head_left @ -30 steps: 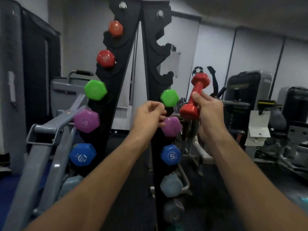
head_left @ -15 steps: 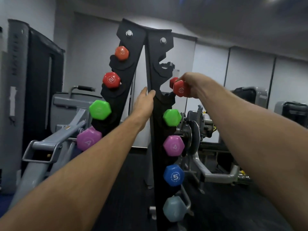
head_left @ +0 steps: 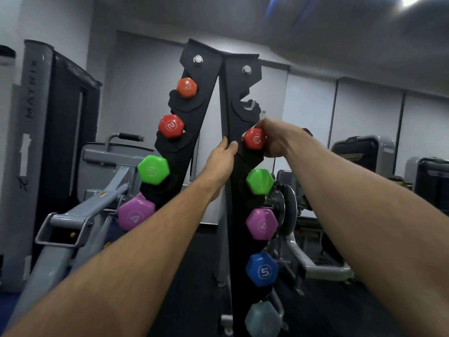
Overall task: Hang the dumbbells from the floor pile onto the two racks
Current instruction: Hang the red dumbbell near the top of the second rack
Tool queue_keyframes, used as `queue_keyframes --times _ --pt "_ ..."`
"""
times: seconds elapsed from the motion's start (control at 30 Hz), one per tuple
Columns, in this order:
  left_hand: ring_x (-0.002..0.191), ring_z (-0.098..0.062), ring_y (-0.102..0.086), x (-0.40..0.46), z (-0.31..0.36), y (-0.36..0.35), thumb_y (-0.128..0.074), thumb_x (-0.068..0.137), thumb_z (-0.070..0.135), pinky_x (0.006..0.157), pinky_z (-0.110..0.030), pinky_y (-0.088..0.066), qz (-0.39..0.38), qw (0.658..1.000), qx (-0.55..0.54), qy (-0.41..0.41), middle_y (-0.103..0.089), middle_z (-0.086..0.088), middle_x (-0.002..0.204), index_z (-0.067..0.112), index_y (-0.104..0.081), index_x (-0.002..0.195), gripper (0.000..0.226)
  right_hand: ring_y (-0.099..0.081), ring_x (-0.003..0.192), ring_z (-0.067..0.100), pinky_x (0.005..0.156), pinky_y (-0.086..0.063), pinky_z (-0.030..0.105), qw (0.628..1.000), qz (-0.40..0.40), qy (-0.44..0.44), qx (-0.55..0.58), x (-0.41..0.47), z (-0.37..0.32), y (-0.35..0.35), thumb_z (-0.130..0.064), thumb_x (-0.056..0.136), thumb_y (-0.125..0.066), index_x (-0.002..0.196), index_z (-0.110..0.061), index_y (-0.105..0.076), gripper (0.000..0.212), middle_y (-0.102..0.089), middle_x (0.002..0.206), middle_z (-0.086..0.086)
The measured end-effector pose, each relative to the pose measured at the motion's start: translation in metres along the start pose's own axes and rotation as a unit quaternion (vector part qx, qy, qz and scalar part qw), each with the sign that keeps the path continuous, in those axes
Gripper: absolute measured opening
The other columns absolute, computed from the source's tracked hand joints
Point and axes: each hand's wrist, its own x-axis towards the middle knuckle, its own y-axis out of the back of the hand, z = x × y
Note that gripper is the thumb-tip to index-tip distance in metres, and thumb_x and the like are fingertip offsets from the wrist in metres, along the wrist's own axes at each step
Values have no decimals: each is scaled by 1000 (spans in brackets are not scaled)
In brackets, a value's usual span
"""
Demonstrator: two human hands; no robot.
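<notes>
While right hand (head_left: 274, 139) grips red dumbbell (head_left: 254, 139) at right rack (head_left: 243, 93) cradle, left hand (head_left: 222, 158) bracing the upright: seat handle fully before letting go.

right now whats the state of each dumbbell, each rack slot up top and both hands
orange dumbbell: hung, left rack top slot
red dumbbell marked 2: hung, left rack second slot
right rack top slot: empty
red dumbbell in hand: at right rack second slot, gripped
right hand: grips that red dumbbell
left hand: fingers on right rack's inner edge
green, purple, blue dumbbells: hung on right rack
</notes>
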Motion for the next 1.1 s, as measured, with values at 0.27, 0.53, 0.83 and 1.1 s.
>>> queue_keyframes --times 0.27,0.53,0.83,1.1 --pt "136 -14 -51 4 -5 -1 -43 108 37 119 -45 -40 -3 999 32 -30 -52 7 154 30 -35 160 54 -69 87 14 79 -53 24 974 -96 200 -55 -38 44 11 -29 94 -71 121 -1 -70 39 -74 96 4" --pt "142 -18 -48 9 -5 4 -42 107 48 118 -49 -40 -10 998 57 -9 -50 4 156 31 -34 160 57 -69 79 9 72 -54 18 955 -58 268 -111 -28 52 10 -26 91 -76 118 2 -69 39 -73 92 5" --pt "147 -17 -42 9 -6 3 -42 106 53 120 -52 -37 -29 997 71 -8 -43 3 162 33 -21 164 65 -68 84 15 82 -57 30 938 -37 306 -157 -28 55 9 -34 92 -75 116 -2 -69 40 -72 96 12" --pt "141 -18 -49 7 -11 1 -47 105 49 119 -50 -39 -32 996 84 -13 -48 6 158 38 -21 163 65 -66 73 7 70 -56 24 936 2 320 -149 -32 61 5 -39 92 -75 106 -5 -72 37 -72 86 10"
